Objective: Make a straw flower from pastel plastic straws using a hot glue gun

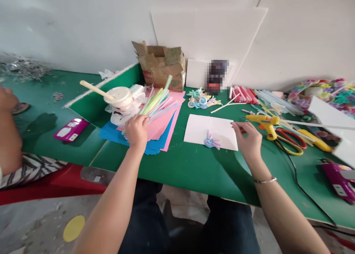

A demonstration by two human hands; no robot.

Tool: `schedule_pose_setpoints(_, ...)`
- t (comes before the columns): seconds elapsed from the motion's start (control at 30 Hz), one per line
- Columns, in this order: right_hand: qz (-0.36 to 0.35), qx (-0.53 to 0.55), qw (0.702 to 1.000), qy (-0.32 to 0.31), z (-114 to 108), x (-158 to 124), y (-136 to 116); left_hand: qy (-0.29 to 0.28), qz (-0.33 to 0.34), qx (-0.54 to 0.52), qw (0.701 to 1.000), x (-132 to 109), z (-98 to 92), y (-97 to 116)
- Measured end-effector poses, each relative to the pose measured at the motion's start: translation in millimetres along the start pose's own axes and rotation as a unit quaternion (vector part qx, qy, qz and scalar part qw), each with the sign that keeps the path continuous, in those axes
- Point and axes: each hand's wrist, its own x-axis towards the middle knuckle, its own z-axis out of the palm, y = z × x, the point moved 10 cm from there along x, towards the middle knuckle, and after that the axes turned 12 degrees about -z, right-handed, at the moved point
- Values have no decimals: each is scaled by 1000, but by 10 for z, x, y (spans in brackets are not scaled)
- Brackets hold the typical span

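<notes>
My left hand is closed over the near ends of a bundle of long, thin pastel stems, which look like pipe cleaners in green, yellow, pink and blue. The bundle lies on pink and blue sheets. At the right edge of a white card, my right hand has its thumb and fingers pinched together; whatever is between them is too small to make out. A small curled blue-and-purple piece rests on the card's front edge. A yellow glue gun lies right of my right hand.
Behind are a cardboard box, curled pastel pieces and pink-red sticks. A lidded tub stands left. Scissors, a black cord and purple power strips lie about. Another person's arm is far left.
</notes>
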Motion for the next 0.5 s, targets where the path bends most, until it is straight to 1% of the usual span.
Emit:
schedule_pose_setpoints(0.03,17,43,999,-11,69,-15,-82,-1,11,-2,1000,-16,10,46)
schedule_pose_setpoints(0.07,48,97,993,-39,204,-42,-159,-6,22,-1,1000,-35,34,93)
schedule_pose_setpoints(0.1,91,161,978,-94,430,-95,-241,-15,34,3,999,-56,67,141)
schedule_pose_setpoints(0.13,141,236,948,-159,710,-178,-347,-24,44,4,999,-78,100,181)
schedule_pose_setpoints(0.17,189,307,906,-220,997,-276,-483,-32,51,5,998,-99,130,212)
schedule_pose_setpoints(0.2,202,332,888,-245,1199,-304,-622,-40,55,5,998,-117,155,235)
schedule_pose_setpoints(0.27,218,352,870,-268,1553,-299,-828,-54,61,9,997,-148,191,265)
schedule_pose_setpoints(0.33,228,360,860,-281,1857,-256,-967,-69,68,16,995,-174,218,287)
schedule_pose_setpoints(0.37,226,361,859,-283,1978,-218,-1017,-77,73,19,994,-184,229,294)
schedule_pose_setpoints(0.43,215,349,869,-277,2151,-129,-1065,-90,71,21,993,-193,244,285)
schedule_pose_setpoints(0.5,193,321,891,-258,2237,-25,-1059,-96,62,20,993,-190,253,255)
